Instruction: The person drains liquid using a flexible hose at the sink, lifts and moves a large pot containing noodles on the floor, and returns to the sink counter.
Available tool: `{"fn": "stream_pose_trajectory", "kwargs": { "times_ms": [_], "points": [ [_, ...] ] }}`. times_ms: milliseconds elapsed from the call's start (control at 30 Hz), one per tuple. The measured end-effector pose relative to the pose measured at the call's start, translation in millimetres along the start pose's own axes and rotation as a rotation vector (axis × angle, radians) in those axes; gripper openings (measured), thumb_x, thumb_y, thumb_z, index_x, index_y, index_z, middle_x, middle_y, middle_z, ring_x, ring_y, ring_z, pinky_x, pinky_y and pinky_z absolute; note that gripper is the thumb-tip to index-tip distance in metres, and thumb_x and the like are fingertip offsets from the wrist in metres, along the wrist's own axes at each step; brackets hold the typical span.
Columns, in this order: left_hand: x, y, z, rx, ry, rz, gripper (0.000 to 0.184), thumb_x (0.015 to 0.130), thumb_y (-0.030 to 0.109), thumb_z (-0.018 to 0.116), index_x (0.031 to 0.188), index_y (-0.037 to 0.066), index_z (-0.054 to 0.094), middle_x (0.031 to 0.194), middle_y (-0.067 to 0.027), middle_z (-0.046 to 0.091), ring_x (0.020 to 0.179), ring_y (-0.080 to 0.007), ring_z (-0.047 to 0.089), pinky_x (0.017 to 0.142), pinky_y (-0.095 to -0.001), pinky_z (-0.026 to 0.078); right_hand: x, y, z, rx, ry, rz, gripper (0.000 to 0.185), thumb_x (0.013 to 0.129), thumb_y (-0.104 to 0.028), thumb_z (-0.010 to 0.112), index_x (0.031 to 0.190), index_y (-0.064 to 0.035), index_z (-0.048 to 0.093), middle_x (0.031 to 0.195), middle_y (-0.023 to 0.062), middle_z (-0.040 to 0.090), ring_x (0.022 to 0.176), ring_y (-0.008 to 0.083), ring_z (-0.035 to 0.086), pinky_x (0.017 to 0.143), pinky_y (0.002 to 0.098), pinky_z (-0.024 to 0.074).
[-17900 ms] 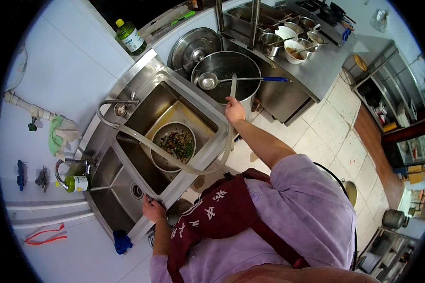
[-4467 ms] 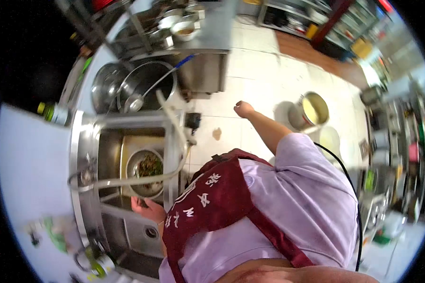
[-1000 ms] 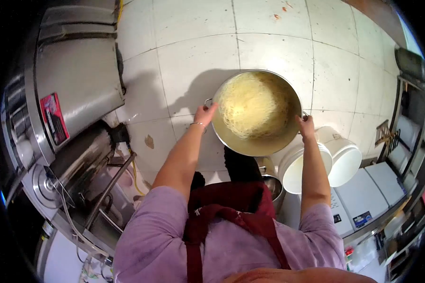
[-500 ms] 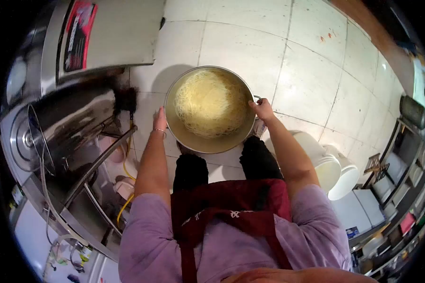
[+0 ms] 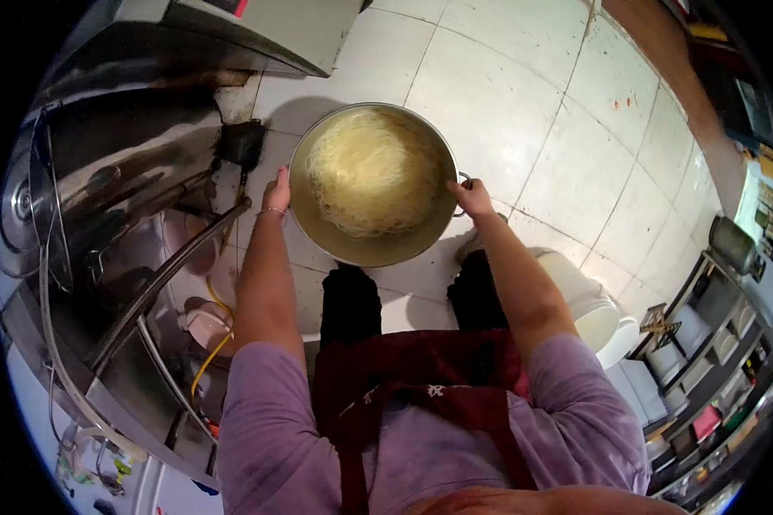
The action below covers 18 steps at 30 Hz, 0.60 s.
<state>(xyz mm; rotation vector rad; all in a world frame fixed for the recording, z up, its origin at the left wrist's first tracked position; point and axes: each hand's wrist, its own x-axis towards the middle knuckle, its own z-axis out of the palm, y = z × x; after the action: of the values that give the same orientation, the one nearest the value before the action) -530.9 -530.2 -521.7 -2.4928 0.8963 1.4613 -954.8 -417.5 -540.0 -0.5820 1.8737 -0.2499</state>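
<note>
A large round metal pot is held out in front of me above the floor. Pale thin noodles lie heaped inside it. My right hand grips the loop handle on the pot's right side, fingers closed round it. At the left side is my left hand, closed against the pot's edge; its fingers are mostly hidden behind the wall, and so is any handle there.
White tiles cover the floor. To the left are a metal cooking range, a metal rail, a pink basin and a yellow hose. White buckets and loaded shelves stand at right.
Both hands still hold the pot, which has moved slightly up and left in view. The surroundings have shifted and rotated, and my feet have changed position.
</note>
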Motion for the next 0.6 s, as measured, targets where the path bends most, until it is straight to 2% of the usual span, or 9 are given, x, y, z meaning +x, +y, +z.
{"fn": "stream_pose_trajectory", "kwargs": {
  "times_ms": [67, 167, 233, 333, 367, 400, 433, 500, 600],
  "points": [
    [-18.3, 1.3, -4.2, 0.033, -0.069, 0.03, 0.082, 0.087, 0.065, 0.035, 0.126, -0.005, 0.05, 0.12, -0.0217, 0.057, 0.111, -0.0351, 0.053, 0.089, -0.0424, 0.043, -33.2, -29.0, -16.1, -0.143, -0.053, -0.018, 0.076, 0.074, -0.046, 0.072, 0.118, 0.01, 0.046, 0.106, 0.0228, 0.06, 0.098, 0.0298, 0.06, 0.082, 0.0381, 0.0483],
    [-27.0, -17.8, -5.7, 0.273, 0.288, 0.23, 0.074, 0.087, 0.058, 0.045, 0.128, -0.003, 0.047, 0.132, -0.021, 0.048, 0.116, -0.0368, 0.049, 0.092, -0.0446, 0.043, -46.0, -11.2, -23.9, -0.343, 0.085, -0.13, 0.088, 0.077, -0.046, 0.069, 0.136, 0.0074, 0.032, 0.129, 0.0303, 0.046, 0.122, 0.0391, 0.046, 0.102, 0.0402, 0.0391],
    [-64.5, -20.1, -30.7, 0.403, 0.173, 0.413, 0.062, 0.084, 0.048, 0.056, 0.121, -0.002, 0.052, 0.128, -0.0204, 0.049, 0.113, -0.0377, 0.049, 0.092, -0.0452, 0.042, -66.8, 9.4, -45.7, -0.532, 0.231, -0.272, 0.074, 0.078, -0.038, 0.068, 0.132, 0.0039, 0.04, 0.127, 0.0269, 0.05, 0.117, 0.0389, 0.049, 0.1, 0.0408, 0.0409],
    [-167.2, -16.7, -67.5, 0.273, 0.147, 0.617, 0.047, 0.078, 0.033, 0.065, 0.109, 0.0, 0.055, 0.115, -0.0197, 0.054, 0.107, -0.0379, 0.05, 0.093, -0.0454, 0.04, -119.1, 17.5, -92.2, -0.665, 0.025, -0.124, 0.054, 0.083, -0.039, 0.061, 0.122, -0.0017, 0.051, 0.109, 0.0231, 0.062, 0.104, 0.0367, 0.059, 0.09, 0.0433, 0.0462],
    [-192.8, -22.9, -86.6, 0.259, 0.135, 0.724, 0.045, 0.081, 0.029, 0.064, 0.112, -0.001, 0.055, 0.117, -0.0214, 0.053, 0.109, -0.0372, 0.05, 0.094, -0.0454, 0.041, -116.4, 57.6, -103.5, -0.792, 0.037, -0.262, 0.045, 0.089, -0.038, 0.052, 0.114, -0.0014, 0.055, 0.105, 0.0222, 0.063, 0.1, 0.0376, 0.059, 0.087, 0.045, 0.0471],
    [-216.0, -33.1, -103.4, 0.25, 0.122, 0.826, 0.043, 0.083, 0.025, 0.062, 0.115, -0.002, 0.054, 0.119, -0.0232, 0.051, 0.112, -0.0365, 0.05, 0.095, -0.0454, 0.041, -176.7, 9.8, -115.9, -0.912, -0.085, -0.105, 0.043, 0.092, -0.038, 0.041, 0.112, -0.0035, 0.058, 0.114, 0.0219, 0.058, 0.107, 0.038, 0.054, 0.093, 0.0445, 0.0439],
    [-246.2, -43.4, -121.7, 0.202, 0.129, 0.839, 0.043, 0.084, 0.026, 0.062, 0.116, -0.002, 0.054, 0.12, -0.0228, 0.051, 0.112, -0.0362, 0.05, 0.096, -0.0453, 0.04, -167.1, 54.7, -134.8, -1.316, -0.299, -0.501, 0.035, 0.093, -0.029, 0.038, 0.1, -0.0032, 0.06, 0.106, 0.0219, 0.061, 0.101, 0.0371, 0.057, 0.088, 0.045, 0.0462],
    [-294.0, -63.3, -163.3, 0.132, 0.171, 0.876, 0.043, 0.084, 0.026, 0.061, 0.116, -0.001, 0.054, 0.12, -0.0225, 0.051, 0.112, -0.0359, 0.05, 0.096, -0.0452, 0.04, -209.1, 87.6, -145.7, -0.983, -0.027, -0.425, 0.029, 0.089, -0.024, 0.042, 0.08, -0.0028, 0.06, 0.084, 0.0199, 0.065, 0.081, 0.034, 0.062, 0.073, 0.0448, 0.05],
    [-351.0, -78.2, -222.1, 0.142, 0.134, 0.95, 0.045, 0.085, 0.027, 0.06, 0.119, -0.001, 0.053, 0.121, -0.0211, 0.051, 0.114, -0.0353, 0.049, 0.097, -0.0439, 0.04, -270.5, 76.7, -140.8, -0.862, -0.084, -0.422, 0.031, 0.083, -0.031, 0.052, 0.071, -0.0039, 0.061, 0.061, 0.0124, 0.061, 0.055, 0.0256, 0.059, 0.058, 0.0393, 0.0497]
  ]
}}
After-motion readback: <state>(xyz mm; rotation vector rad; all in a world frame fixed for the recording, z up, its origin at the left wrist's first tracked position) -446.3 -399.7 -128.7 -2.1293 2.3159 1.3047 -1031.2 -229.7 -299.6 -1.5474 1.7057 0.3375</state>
